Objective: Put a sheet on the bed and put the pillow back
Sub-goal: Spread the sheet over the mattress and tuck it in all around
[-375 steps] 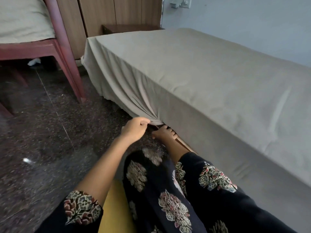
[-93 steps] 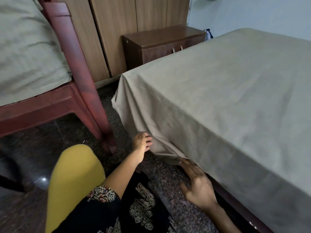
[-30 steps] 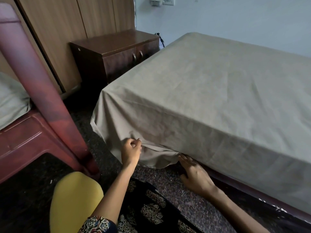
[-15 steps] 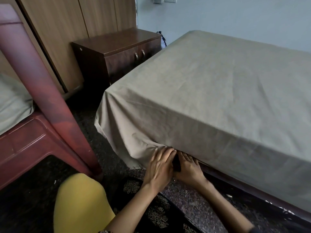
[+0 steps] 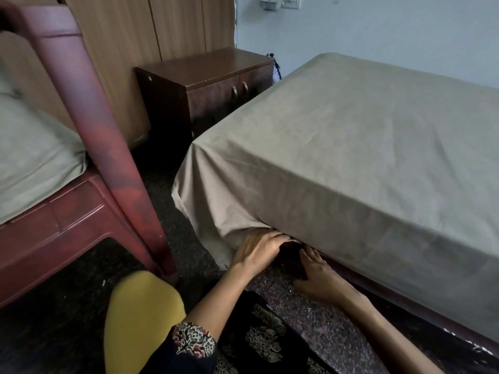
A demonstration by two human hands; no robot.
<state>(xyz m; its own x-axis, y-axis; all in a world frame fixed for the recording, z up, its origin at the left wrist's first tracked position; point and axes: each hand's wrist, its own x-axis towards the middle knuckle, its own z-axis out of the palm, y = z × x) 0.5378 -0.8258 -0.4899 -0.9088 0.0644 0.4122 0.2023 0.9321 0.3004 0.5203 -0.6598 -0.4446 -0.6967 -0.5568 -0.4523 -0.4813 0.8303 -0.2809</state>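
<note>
The taupe sheet (image 5: pixel 351 147) covers the mattress and hangs over its near side, with a loose fold (image 5: pixel 213 233) drooping to the floor at the corner. My left hand (image 5: pixel 256 249) lies flat against the sheet's lower edge at that corner, fingertips hidden under the mattress. My right hand (image 5: pixel 316 276) rests palm down just to its right, fingers reaching into the dark gap under the mattress. The pillow (image 5: pixel 29 157), in a matching taupe case, lies on the red plastic chair (image 5: pixel 81 211) at the left.
A dark wooden bedside cabinet (image 5: pixel 205 85) stands beyond the bed's corner, against wooden wardrobe doors (image 5: pixel 151 28). The dark bed frame (image 5: pixel 421 314) runs under the sheet. My yellow-clad knee (image 5: pixel 140 319) is on the speckled dark floor, close to the chair leg (image 5: pixel 129 184).
A second ago my left hand pinched the hanging hem; it has since flattened and pushed the fabric under the mattress. My right hand stayed at the gap, now slightly apart from the left.
</note>
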